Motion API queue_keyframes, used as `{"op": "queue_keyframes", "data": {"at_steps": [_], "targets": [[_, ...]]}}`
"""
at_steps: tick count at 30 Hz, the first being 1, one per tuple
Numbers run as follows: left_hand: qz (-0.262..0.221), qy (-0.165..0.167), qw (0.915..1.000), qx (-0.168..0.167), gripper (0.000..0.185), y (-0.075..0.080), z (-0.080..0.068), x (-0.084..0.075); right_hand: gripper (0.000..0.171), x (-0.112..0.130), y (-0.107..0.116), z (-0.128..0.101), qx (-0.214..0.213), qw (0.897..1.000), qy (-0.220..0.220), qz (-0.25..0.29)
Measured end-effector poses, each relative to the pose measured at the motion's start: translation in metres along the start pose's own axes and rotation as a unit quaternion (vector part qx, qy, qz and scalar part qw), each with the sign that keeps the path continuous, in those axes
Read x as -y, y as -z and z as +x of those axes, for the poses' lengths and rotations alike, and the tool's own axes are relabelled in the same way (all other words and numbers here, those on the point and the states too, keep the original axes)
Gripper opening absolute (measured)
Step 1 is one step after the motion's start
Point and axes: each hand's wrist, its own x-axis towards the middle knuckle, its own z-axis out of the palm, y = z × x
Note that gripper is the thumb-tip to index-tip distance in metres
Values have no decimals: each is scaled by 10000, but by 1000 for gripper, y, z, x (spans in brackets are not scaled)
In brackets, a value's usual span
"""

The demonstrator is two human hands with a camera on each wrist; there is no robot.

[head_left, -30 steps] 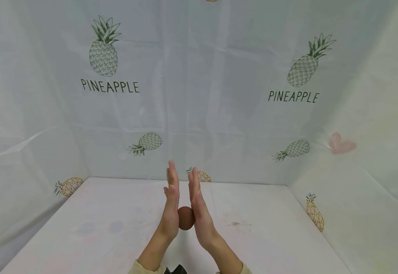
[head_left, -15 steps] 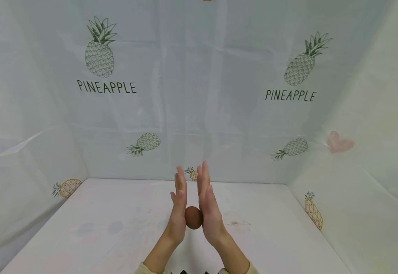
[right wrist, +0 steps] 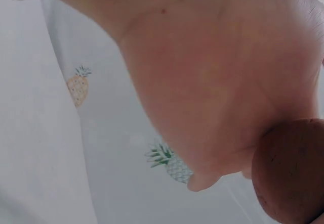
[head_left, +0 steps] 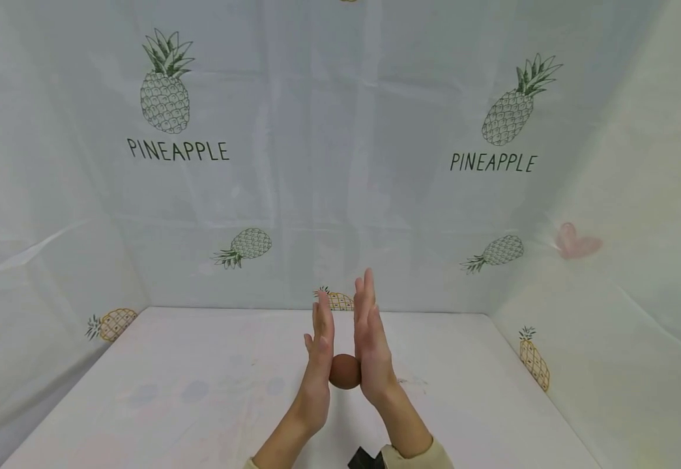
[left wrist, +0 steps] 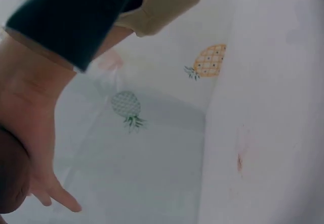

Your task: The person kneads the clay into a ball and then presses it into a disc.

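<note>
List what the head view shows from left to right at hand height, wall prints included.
Orange pineapple print on the left wall → left hand → brown ball pressed between both flat palms → right hand → orange pineapple print on the right wall.

Brown ball [head_left: 345, 372] pressed between flat left hand [head_left: 318, 355] and right hand [head_left: 371, 345] (fingers straight), above white table [head_left: 170, 391]
</note>
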Motion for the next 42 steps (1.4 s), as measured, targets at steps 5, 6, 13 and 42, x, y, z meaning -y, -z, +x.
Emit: {"op": "queue_keyframes", "data": {"at_steps": [5,6,13,42], "targets": [[26,-30,10000,-79,58,4,0,-3,56,-9,-4,1,25,9997,-226,59],[23,-26,9999,-115,57,5,0,-4,55,-11,-6,1,58,9996,-267,56],[-26,5,9996,-284,58,17,4,-11,56,-19,-22,-2,358,9987,-373,-32],[-44,194,9995,-244,57,11,3,6,57,2,-16,-5,291,9994,-165,-22]]}}
